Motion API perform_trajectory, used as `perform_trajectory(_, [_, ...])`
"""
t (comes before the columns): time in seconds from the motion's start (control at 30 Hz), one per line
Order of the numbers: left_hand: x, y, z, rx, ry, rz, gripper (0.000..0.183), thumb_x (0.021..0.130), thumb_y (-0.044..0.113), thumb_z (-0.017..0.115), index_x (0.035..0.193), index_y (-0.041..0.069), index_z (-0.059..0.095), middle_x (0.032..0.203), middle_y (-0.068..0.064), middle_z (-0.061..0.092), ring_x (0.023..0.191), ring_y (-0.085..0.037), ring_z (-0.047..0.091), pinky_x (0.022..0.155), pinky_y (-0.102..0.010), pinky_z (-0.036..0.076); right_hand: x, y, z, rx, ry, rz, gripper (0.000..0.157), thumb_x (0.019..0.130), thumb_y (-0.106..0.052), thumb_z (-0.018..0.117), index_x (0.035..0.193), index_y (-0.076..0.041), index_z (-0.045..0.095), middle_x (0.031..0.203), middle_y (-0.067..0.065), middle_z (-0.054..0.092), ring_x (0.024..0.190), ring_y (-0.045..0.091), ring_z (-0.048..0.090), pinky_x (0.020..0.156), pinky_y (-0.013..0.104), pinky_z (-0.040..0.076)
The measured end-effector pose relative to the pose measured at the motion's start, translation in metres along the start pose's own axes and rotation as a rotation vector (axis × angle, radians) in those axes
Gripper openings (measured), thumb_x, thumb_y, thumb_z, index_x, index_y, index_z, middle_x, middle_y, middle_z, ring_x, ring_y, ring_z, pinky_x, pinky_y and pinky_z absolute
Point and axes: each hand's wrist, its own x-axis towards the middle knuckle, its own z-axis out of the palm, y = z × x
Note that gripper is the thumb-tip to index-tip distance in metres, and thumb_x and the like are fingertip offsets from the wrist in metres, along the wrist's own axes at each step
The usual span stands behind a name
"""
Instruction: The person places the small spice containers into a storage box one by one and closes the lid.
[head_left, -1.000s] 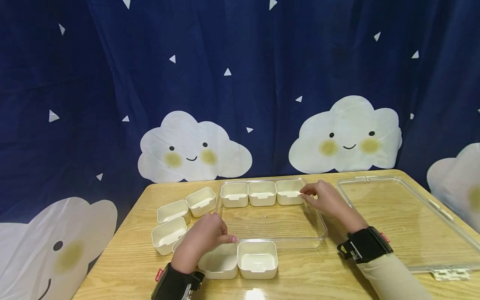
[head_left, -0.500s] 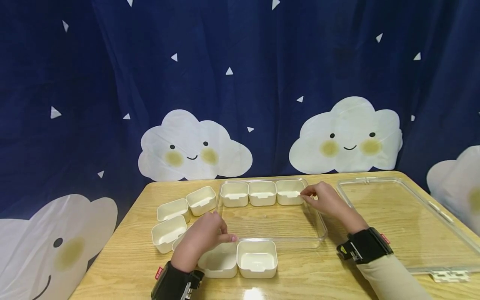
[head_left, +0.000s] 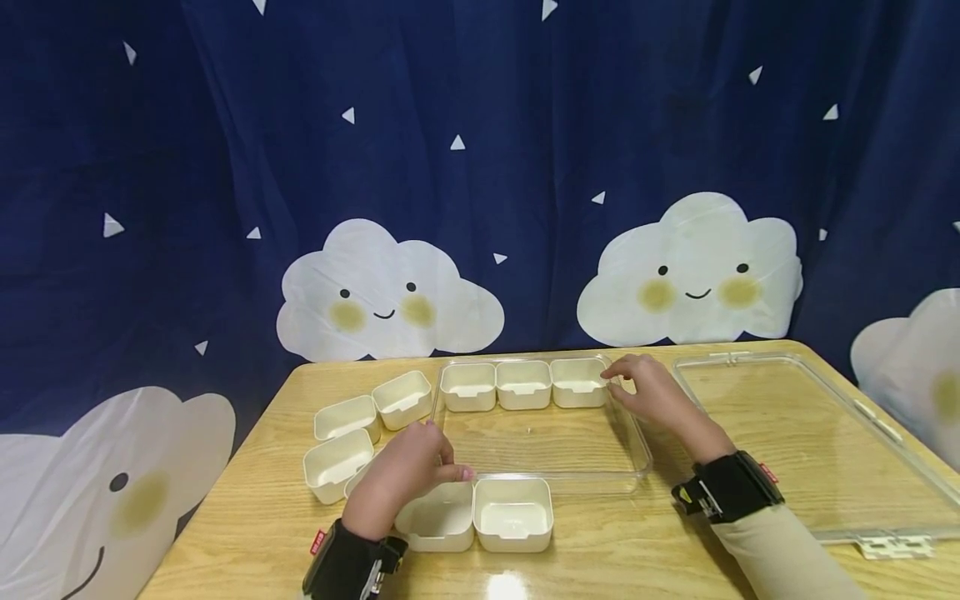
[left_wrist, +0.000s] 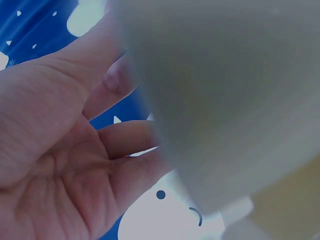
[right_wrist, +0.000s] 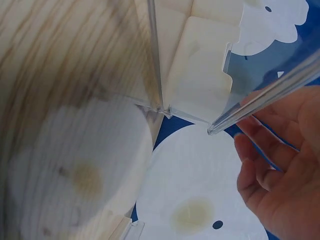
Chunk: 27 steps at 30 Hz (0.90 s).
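Note:
My left hand (head_left: 416, 471) is at the front left corner of a clear plastic box (head_left: 536, 485), thumb stretched along its front edge; I cannot tell whether its fingers grip that corner. In the left wrist view, a blurred cream surface (left_wrist: 230, 100) hides the fingertips. At the box's back right corner is my right hand (head_left: 648, 390), thumb and fingers a little apart beside a cream bin (head_left: 579, 393). The right wrist view has its loosely curled fingers (right_wrist: 265, 145) just outside the clear wall. Two more cream bins, a middle one (head_left: 523, 398) and a left one (head_left: 468, 400), complete the back row.
Several cream bins, among them one bin (head_left: 339, 465), stand on the wooden table (head_left: 247, 508) left of the box. Before its front edge sits another bin (head_left: 513, 525) beside a half-covered one (head_left: 438, 529). A clear lid (head_left: 896, 546) with white clips lies at right.
The right hand's fingertips have risen slightly and spread from the right-hand bin's rim, which they were pinching. The left hand and the bins have stayed in place.

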Motion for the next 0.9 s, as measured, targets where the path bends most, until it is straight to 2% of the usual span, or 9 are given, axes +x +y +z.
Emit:
perform_trajectory(0.13, [-0.0011,0.0003,0.0006,-0.007,-0.002,-0.004,0.037,0.083,0.032,0.083,0.058,0.007,0.07,0.05,0.011,0.043,0.052,-0.007,0.037,0.048,-0.023,0.029,-0.0032,-0.002,0.0016,-0.062,-0.02,0.008,0.026,0.086,0.003,0.069,0.112,0.006,0.07,0.109,0.023,0.071,0.102,0.045,0.063,0.085,0.058,0.05])
perform_trajectory(0.33, [-0.0007,-0.0002,0.0006,0.005,0.001,0.005,0.038,0.083,0.032,0.083,0.057,0.007,0.07,0.049,0.012,0.041,0.052,-0.007,0.036,0.048,-0.023,0.029,-0.0064,-0.0072,0.002,-0.052,-0.114,0.086,0.037,0.092,-0.002,0.064,0.128,0.005,0.061,0.125,0.03,0.063,0.119,0.051,0.056,0.092,0.065,0.046])
perform_trajectory(0.5, [0.0004,-0.0011,0.0013,0.02,0.005,0.013,0.041,0.084,0.031,0.082,0.055,0.007,0.067,0.048,0.013,0.038,0.05,-0.006,0.034,0.048,-0.022,0.027,-0.0062,-0.0058,0.0049,-0.055,-0.126,0.09,0.037,0.093,-0.005,0.064,0.129,0.006,0.059,0.129,0.031,0.06,0.124,0.051,0.053,0.094,0.067,0.043])
perform_trajectory(0.73, [0.0004,-0.0008,0.001,0.014,0.008,0.005,0.042,0.084,0.03,0.083,0.053,0.007,0.065,0.047,0.014,0.033,0.049,-0.005,0.031,0.047,-0.021,0.025,-0.0061,-0.0034,0.0084,-0.027,-0.122,0.066,0.034,0.093,-0.003,0.064,0.125,0.009,0.061,0.127,0.032,0.062,0.121,0.051,0.055,0.091,0.066,0.045])
perform_trajectory(0.9, [0.0011,-0.0001,0.0007,0.012,0.001,-0.009,0.04,0.083,0.031,0.083,0.055,0.007,0.067,0.048,0.014,0.036,0.05,-0.005,0.034,0.048,-0.022,0.026,-0.0053,-0.0028,0.0084,-0.002,-0.131,0.055,0.033,0.094,-0.003,0.063,0.124,0.01,0.06,0.128,0.032,0.062,0.12,0.052,0.055,0.094,0.065,0.045])
